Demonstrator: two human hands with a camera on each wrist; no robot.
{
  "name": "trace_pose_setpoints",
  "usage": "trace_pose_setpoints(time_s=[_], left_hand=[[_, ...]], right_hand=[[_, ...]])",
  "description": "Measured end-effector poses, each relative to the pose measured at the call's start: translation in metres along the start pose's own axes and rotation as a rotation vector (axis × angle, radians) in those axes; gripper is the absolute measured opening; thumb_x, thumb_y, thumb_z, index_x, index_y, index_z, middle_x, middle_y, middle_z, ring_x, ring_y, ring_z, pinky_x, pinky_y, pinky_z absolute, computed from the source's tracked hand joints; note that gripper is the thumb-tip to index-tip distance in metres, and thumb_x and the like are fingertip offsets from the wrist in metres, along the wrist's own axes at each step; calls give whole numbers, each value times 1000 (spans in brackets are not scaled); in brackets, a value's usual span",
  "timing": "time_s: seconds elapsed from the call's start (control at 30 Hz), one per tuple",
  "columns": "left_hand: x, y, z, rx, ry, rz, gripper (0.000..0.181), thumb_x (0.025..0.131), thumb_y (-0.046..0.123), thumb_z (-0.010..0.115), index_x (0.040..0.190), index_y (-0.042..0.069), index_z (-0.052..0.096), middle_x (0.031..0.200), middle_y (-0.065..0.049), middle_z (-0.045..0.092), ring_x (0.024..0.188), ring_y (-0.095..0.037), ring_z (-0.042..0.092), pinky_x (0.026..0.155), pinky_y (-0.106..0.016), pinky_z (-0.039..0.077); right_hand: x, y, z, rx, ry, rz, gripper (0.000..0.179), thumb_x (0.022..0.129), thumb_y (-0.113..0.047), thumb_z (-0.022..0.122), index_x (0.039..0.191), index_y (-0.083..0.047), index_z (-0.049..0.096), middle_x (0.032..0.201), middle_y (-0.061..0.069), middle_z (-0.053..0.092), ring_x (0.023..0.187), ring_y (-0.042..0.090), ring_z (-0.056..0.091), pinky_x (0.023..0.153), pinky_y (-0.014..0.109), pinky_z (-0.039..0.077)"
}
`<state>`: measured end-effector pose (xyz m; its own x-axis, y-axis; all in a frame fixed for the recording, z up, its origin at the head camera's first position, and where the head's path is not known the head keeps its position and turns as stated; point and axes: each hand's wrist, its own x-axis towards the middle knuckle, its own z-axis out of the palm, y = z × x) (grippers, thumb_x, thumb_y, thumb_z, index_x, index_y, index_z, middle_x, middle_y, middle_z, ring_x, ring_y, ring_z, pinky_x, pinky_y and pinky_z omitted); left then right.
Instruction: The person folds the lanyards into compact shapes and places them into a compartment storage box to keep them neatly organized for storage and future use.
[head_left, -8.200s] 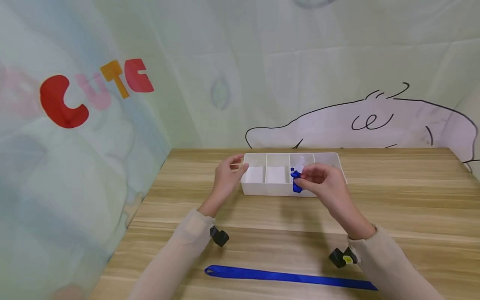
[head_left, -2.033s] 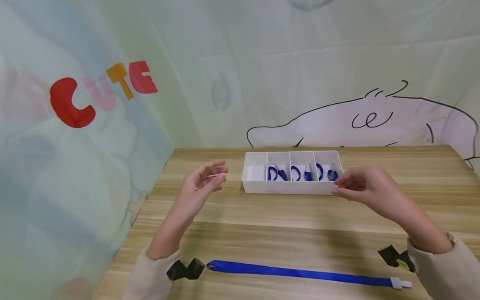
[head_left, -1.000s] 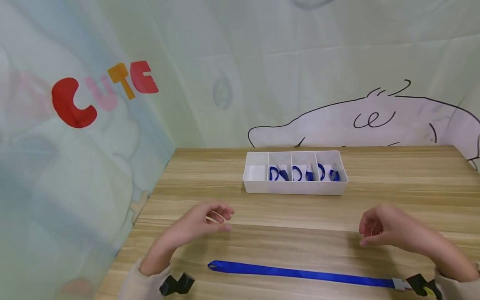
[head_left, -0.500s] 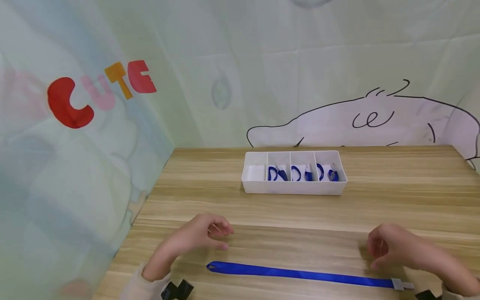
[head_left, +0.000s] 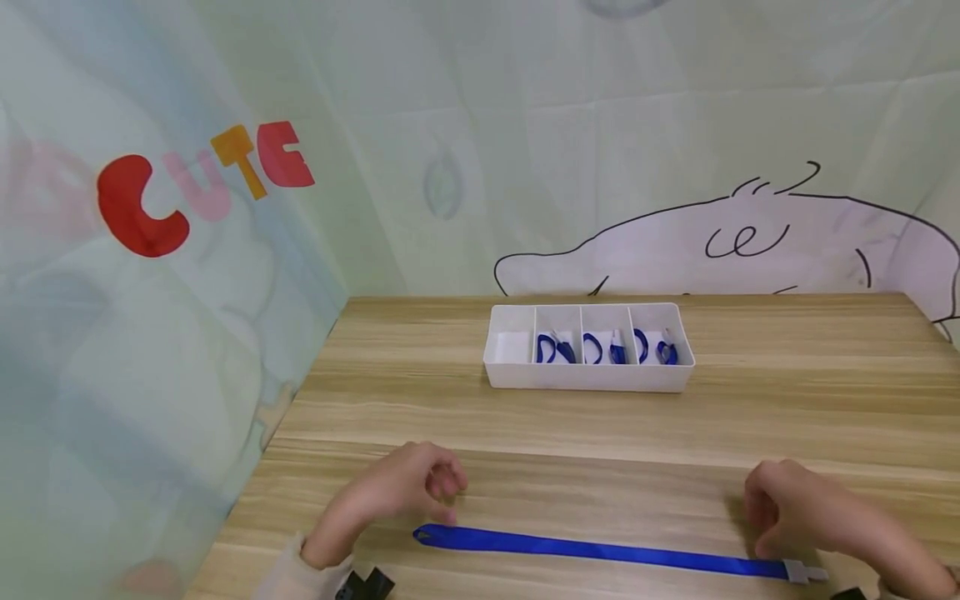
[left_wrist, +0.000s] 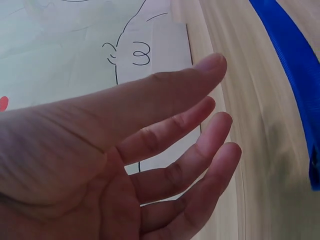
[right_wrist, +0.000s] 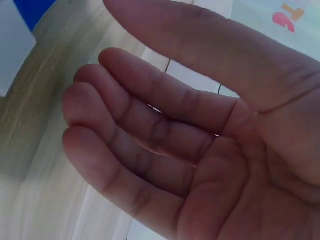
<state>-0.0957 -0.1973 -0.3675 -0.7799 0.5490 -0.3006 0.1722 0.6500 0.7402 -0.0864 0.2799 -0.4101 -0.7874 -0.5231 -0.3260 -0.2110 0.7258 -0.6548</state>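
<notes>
A flat blue lanyard lies stretched across the front of the table, its looped end at the left and a pale plastic clip at the right. My left hand hovers over the looped end, thumb tip close to the ribbon; in the left wrist view the left hand has loosely bent fingers and holds nothing. My right hand is just above the clip end. The right wrist view shows the right hand with bent, relaxed fingers and nothing in them, the clip beyond the fingertips.
A white divided box stands at the back of the wooden table. Its three right compartments each hold a coiled blue lanyard; the leftmost compartment shows only its white floor. A printed cloth hangs behind the table.
The right hand put a coiled blue lanyard into the box. Since then both hands have drawn back from the box and come down toward the two ends of the lanyard on the table.
</notes>
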Motion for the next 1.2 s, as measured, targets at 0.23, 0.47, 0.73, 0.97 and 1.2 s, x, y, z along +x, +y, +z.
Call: trace_pose_setpoints(time_s=[0.23, 0.47, 0.73, 0.97, 1.2], left_hand=[[-2, -1, 5, 4, 5, -9, 27, 72, 0, 87, 92, 3, 69, 82, -4, 66, 74, -20, 62, 64, -24, 52], [-2, -3, 10, 59, 12, -18, 26, 71, 0, 88, 89, 5, 69, 80, -2, 66, 73, -20, 62, 64, -24, 51], [-1, -4, 12, 146, 30, -36, 27, 68, 1, 89, 84, 10, 69, 76, 2, 63, 70, -14, 59, 63, -27, 48], [-1, -6, 12, 192, 30, -39, 31, 66, 2, 91, 80, 11, 64, 73, 3, 61, 65, -8, 54, 61, -26, 47], [-3, -6, 13, 223, 20, -59, 35, 62, 2, 92, 79, 14, 63, 71, 4, 60, 63, -9, 52, 59, -27, 44]], right_hand=[[-2, 1, 6, 12, 7, 0, 30, 71, -5, 86, 81, -8, 59, 72, -2, 53, 62, 6, 47, 52, 24, 42], [-1, 4, 11, -31, 42, -44, 33, 65, -3, 87, 76, -10, 56, 69, -4, 51, 60, 3, 44, 50, 23, 40], [-2, 10, 13, -56, 70, -118, 37, 58, 0, 88, 70, -13, 55, 65, -10, 49, 58, 0, 43, 49, 22, 39], [-4, 13, 13, -59, 82, -156, 42, 52, 2, 90, 70, -13, 54, 65, -11, 48, 60, -1, 42, 49, 22, 39], [-6, 18, 13, -58, 79, -162, 45, 49, 2, 90, 70, -12, 53, 66, -11, 46, 61, -1, 41, 50, 22, 38]])
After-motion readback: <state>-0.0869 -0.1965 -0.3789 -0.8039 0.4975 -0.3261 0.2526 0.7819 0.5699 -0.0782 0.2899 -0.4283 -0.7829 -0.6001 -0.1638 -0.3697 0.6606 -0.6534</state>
